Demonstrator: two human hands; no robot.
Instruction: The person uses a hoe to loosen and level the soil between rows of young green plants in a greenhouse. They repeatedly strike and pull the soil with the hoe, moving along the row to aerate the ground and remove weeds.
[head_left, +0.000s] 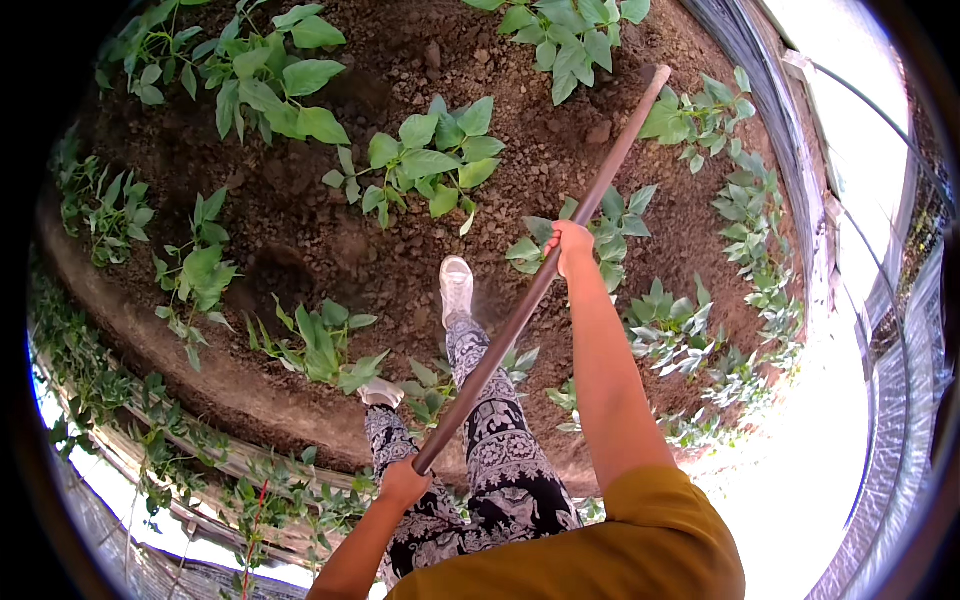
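Note:
My right hand (574, 246) grips the middle of a long brown wooden tool handle (517, 319), probably of a hoe. My left hand (405, 480) is closed around its near end, in front of my thigh. The handle slants from my left hip up to the far right. Its far end is over brown, crumbly soil (517, 161), beside a leafy green plant (667, 116); the tool's head is barely visible there. Under my right hand, another leafy plant (611, 232) is partly covered by the handle and forearm.
A bushy plant (431, 157) grows ahead of my light shoe (456, 285). Another plant (322, 341) is close to my other shoe (381, 391). Plastic sheeting (787, 127) edges the bed at right. More plants (255, 82) stand at the far left.

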